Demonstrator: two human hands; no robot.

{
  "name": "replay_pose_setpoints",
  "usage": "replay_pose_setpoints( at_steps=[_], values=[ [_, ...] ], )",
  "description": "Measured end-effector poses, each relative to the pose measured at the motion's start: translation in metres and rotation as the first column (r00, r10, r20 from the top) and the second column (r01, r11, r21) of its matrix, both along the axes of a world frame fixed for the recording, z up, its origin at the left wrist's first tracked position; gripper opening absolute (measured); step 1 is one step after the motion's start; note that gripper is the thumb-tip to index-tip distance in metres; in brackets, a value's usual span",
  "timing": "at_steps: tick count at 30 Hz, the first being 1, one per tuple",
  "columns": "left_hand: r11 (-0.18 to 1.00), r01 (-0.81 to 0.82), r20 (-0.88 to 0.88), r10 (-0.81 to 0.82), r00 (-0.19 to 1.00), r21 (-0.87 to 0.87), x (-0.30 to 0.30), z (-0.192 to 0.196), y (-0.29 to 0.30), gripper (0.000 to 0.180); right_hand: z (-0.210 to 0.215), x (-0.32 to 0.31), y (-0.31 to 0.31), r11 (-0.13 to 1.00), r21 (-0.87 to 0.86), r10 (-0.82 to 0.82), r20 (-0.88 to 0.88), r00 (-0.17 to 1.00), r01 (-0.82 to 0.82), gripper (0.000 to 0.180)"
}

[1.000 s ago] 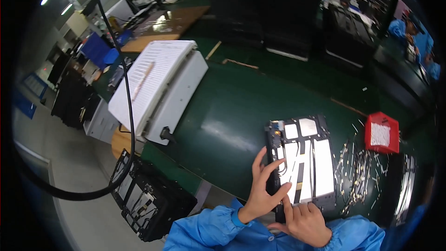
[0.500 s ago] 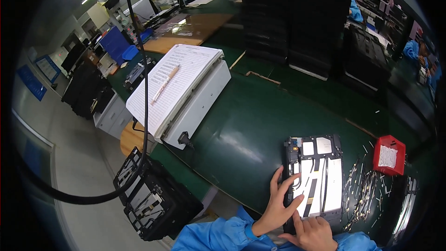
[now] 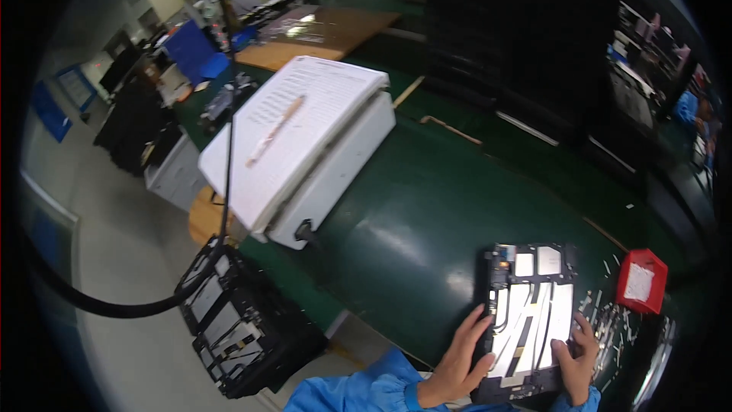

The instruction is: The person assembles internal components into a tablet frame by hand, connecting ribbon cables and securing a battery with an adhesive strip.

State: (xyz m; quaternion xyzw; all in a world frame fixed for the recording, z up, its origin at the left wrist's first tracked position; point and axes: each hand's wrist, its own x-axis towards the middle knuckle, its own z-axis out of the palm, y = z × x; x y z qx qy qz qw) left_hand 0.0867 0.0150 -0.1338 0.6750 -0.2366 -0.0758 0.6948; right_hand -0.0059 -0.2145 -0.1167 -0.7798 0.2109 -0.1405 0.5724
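Flat on the green table (image 3: 427,206), near its front edge and toward the right: a dark panel (image 3: 530,313) with pale strips and small silvery squares on its upper face. Held between both hands at its near end. Left hand (image 3: 456,362) against the panel's left edge, fingers spread and laid up along the side, thumb beside the lower corner; open against the edge rather than closed round it. Right hand (image 3: 577,359) at the lower right corner, fingers curled over the panel's edge and pressing on its face. Blue sleeves (image 3: 366,389) at both wrists, entering from the bottom. Just right of the panel, a scatter of small light bits (image 3: 610,328) on the table, and past them a small red tray (image 3: 640,282) with a pale inside. Well apart to the upper left, a white box (image 3: 328,176) with an open lined book (image 3: 293,130) on top and a pen (image 3: 274,130) lying across the page. Below the table's edge on the floor, a black crate (image 3: 244,328) of stacked panels.
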Motion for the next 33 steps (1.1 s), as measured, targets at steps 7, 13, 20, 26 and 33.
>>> replay_pose_setpoints(
  at_steps=[7, 13, 20, 26, 33],
  values=[
    [0.953, -0.229, 0.033, 0.240, 0.970, -0.197, -0.006, -0.008, -0.002, 0.059, 0.057, 0.019, 0.033, 0.958, 0.257, -0.058, -0.254, 0.965, 0.125, 0.051],
    [0.936, -0.191, 0.177, 0.250, 0.952, -0.296, -0.011, -0.031, 0.002, 0.059, 0.114, 0.063, -0.032, 0.990, 0.038, -0.134, -0.066, 0.989, 0.136, 0.062],
    [0.974, -0.189, 0.212, 0.213, 0.954, -0.125, -0.013, -0.024, 0.014, 0.045, 0.183, 0.181, -0.158, 0.853, 0.455, -0.379, 0.208, 0.902, 0.254, 0.042],
    [0.977, -0.208, 0.265, 0.211, 0.941, -0.041, -0.013, -0.027, 0.014, 0.050, 0.163, 0.281, -0.279, 0.858, 0.474, -0.351, 0.260, 0.900, 0.198, 0.021],
    [0.964, -0.267, 0.282, 0.256, 0.925, -0.001, -0.014, -0.028, 0.012, 0.049, 0.142, 0.316, -0.319, 0.966, 0.211, -0.201, 0.250, 0.947, 0.149, 0.022]
  ],
)
